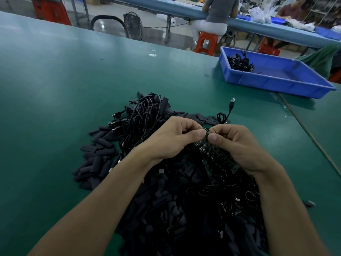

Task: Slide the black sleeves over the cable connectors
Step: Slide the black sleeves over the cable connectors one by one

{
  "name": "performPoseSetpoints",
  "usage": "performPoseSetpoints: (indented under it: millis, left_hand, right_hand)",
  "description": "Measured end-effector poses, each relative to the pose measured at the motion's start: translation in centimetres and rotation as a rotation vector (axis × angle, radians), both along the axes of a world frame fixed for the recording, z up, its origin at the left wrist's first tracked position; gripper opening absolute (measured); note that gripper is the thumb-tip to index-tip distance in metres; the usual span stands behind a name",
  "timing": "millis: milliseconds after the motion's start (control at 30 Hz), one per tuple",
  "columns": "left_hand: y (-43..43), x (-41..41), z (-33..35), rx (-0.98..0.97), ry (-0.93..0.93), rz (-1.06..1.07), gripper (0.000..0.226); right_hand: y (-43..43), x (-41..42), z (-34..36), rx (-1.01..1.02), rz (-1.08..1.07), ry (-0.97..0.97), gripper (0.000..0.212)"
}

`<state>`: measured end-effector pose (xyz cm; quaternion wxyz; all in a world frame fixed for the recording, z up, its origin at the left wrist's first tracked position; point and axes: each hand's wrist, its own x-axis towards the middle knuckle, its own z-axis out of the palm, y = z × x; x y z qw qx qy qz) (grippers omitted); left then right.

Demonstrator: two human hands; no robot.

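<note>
Your left hand (177, 139) and right hand (239, 145) pinch the circuit board (218, 154); a crooked black sleeve (97, 164) could snag its components.

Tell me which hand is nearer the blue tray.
Right. The right hand holds the circuit board, with the blue tray off to its upper right in the picture; the left hand pinches the same board from the other side, so it sits farther from the tray.
</note>
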<state>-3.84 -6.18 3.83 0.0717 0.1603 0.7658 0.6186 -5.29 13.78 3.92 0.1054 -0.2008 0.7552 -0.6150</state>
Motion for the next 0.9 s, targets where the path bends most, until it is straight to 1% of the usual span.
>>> performPoseSetpoints:
  millis: [67,200,300,367,433,500,567,600,633,667,733,767,833,900]
  left_hand:
    - [0.0,0.0,0.0,0.008,-0.015,-0.002,0.018]
    - [0.2,0.5,0.3,0.106,-0.061,-0.048,0.018]
    - [0.6,0.5,0.7,0.109,0.039,0.048,0.019]
    - [0.7,0.6,1.0,0.121,0.156,0.179,0.022]
    - [0.7,0.9,1.6,0.161,0.310,0.279,0.023]
    - [0.4,1.4,2.3,0.220,0.454,0.335,0.026]
    - [-0.3,1.7,2.8,0.295,0.510,0.325,0.029]
    - [-0.7,1.9,2.9,0.338,0.497,0.285,0.028]
    - [-1.2,2.1,3.0,0.366,0.467,0.242,0.027]
    - [-1.6,2.3,3.0,0.371,0.419,0.209,0.027]
    - [-2.2,2.3,2.8,0.316,0.300,0.182,0.026]
    - [-2.4,2.3,2.4,0.266,0.254,0.182,0.026]
    - [-2.7,2.0,1.8,0.150,0.218,0.187,0.024]
    - [-2.9,1.8,1.2,0.069,0.203,0.209,0.022]
  right_hand:
    - [0.0,0.1,0.1,-0.011,0.018,-0.004,0.013]
    - [-0.1,0.3,0.5,-0.074,0.027,-0.031,0.012]
    - [0.2,0.2,0.9,0.001,-0.025,0.019,0.013]
    - [0.5,-0.2,0.8,0.135,-0.162,0.075,0.014]
    - [0.9,-0.7,0.7,0.329,-0.372,0.138,0.015]
    - [1.5,-1.0,0.7,0.566,-0.559,0.212,0.017]
    - [1.8,-0.8,0.9,0.776,-0.627,0.186,0.009]
    - [1.6,-0.5,0.9,0.874,-0.617,0.139,0.013]
    - [1.2,-0.2,0.8,0.967,-0.578,0.115,0.025]
    - [0.7,0.1,0.7,1.052,-0.519,0.138,0.036]
    - [-0.8,0.9,0.6,1.154,-0.380,0.287,0.054]
    - [-1.6,1.2,0.5,1.148,-0.294,0.358,0.056]
    - [-3.2,1.6,0.1,1.140,-0.102,0.445,0.049]
    - [-4.3,1.9,-0.7,1.210,0.031,0.461,0.042]
